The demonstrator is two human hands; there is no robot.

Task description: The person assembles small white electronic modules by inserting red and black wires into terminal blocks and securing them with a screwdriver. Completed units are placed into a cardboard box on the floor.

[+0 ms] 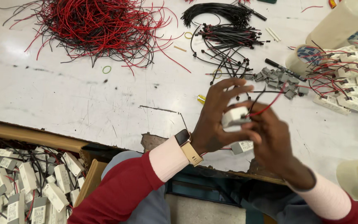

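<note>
Both hands hold one small white box (234,117) over the table (83,99) edge. The left hand (216,120) wraps it from nine o'clock, the right hand (272,137) pinches from four o'clock (wires (266,103) poke toward one o'clock).

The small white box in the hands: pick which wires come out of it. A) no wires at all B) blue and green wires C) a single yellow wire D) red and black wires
D: the small white box, held between the left hand and the right hand, has a red wire and a black wire curving up from its end.
</note>
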